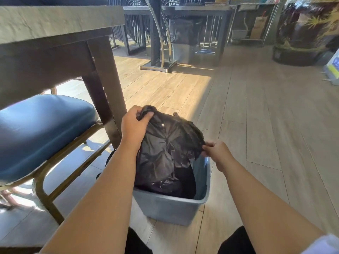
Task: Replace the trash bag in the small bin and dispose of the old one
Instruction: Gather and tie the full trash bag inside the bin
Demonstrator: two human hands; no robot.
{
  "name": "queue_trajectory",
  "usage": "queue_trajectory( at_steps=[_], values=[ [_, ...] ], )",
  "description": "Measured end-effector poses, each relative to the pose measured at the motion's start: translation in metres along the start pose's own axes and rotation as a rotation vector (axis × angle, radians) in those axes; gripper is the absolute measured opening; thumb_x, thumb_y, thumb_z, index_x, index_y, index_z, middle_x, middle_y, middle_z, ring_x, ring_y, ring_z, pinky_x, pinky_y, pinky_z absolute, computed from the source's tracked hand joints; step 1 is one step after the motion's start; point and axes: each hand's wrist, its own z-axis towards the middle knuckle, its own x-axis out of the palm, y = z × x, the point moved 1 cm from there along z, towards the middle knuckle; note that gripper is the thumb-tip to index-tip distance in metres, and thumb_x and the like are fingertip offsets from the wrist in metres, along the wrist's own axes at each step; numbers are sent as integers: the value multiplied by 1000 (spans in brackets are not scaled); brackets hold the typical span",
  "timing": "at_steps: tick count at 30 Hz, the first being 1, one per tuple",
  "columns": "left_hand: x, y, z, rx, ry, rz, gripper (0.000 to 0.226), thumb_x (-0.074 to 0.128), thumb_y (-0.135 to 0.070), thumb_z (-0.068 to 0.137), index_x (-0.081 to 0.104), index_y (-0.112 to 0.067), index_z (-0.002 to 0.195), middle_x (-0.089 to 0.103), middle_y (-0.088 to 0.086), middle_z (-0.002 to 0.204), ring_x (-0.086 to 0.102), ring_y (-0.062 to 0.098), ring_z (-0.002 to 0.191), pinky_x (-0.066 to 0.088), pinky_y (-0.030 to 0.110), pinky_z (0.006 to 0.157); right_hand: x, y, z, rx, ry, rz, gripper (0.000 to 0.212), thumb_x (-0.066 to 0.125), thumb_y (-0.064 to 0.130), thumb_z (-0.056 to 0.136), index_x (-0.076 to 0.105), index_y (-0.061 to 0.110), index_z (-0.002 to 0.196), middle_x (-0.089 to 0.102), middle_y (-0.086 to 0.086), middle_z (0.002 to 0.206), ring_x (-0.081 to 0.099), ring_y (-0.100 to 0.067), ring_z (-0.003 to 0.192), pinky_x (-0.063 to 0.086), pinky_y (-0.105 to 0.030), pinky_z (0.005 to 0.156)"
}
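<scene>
while both hands [134, 123] pinch it, the black bag [165, 149] hangs over the bin [170, 206].

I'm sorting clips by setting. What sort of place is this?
Probably a restaurant or café dining room: a dark table with a blue cushioned chair beside it, more tables and stacked chairs behind, and wood-look flooring under the small bin.

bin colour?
Grey-blue bin, with a black bag in it; head view shows it best.
</scene>
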Motion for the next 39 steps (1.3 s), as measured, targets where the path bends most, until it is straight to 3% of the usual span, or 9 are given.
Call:
queue_trajectory(
  at_steps=[6,9,14,20,25,28,30,36,39],
  values=[
    [14,4,-11,15,150,-9,18,66,-31,90,61,-18,102,67,-2,96,64,17,91,54,30,79,25,58,-4,-260,0,46,45,50,14,90,59,31,130,58,-6,130,59,-25,112,56,-42,93],
    [15,5,-15,6,177,-35,23,65,-31,91,62,-21,111,65,-7,101,62,13,97,51,22,81,38,72,-14,-338,275,178,50,63,36,86,47,50,131,38,8,144,49,-17,125,51,-41,101],
    [18,-3,-21,-72,338,-207,28,57,-33,94,60,-24,120,65,-2,113,62,14,103,53,30,88,63,69,-28,-337,268,-131,86,85,55,59,45,26,129,54,5,126,57,-13,113,53,-38,95],
    [3,5,-19,-137,396,-318,31,49,-25,101,60,-25,130,69,-3,113,70,9,95,57,23,81,55,54,-19,-265,36,-77,18,58,16,88,57,12,106,63,-10,99,62,-25,91,54,-49,88],
    [-5,0,-10,0,463,-103,32,44,-23,103,59,-27,131,54,-9,127,57,8,113,47,16,88,42,58,-18,-193,43,360,30,44,3,94,47,17,121,61,-14,105,60,-21,84,56,-35,75],
    [1,-13,-9,5,642,-67,39,39,-12,100,62,-40,113,51,-11,130,50,14,123,44,33,104,47,65,-23,-258,268,280,49,65,26,91,40,40,130,51,0,129,63,-15,102,57,-31,84],
    [3,-20,-12,-10,676,-92,44,38,-6,96,64,-38,110,57,-12,128,52,11,123,46,31,101,53,69,-26,-332,281,186,55,72,30,86,44,37,134,57,13,114,64,-2,95,55,-17,73],
    [-13,6,-7,24,442,248,21,56,-21,94,66,-29,111,56,-10,128,57,10,113,43,17,81,52,69,-11,-341,64,202,8,67,19,90,65,12,94,64,-3,84,62,-17,73,50,-16,55],
    [-28,33,-9,-217,676,637,74,76,-53,75,47,-22,135,51,3,138,54,26,123,50,36,95,53,65,-2,-318,38,179,8,66,24,90,65,16,92,68,-9,96,64,-21,82,57,-33,72]
  ],
)
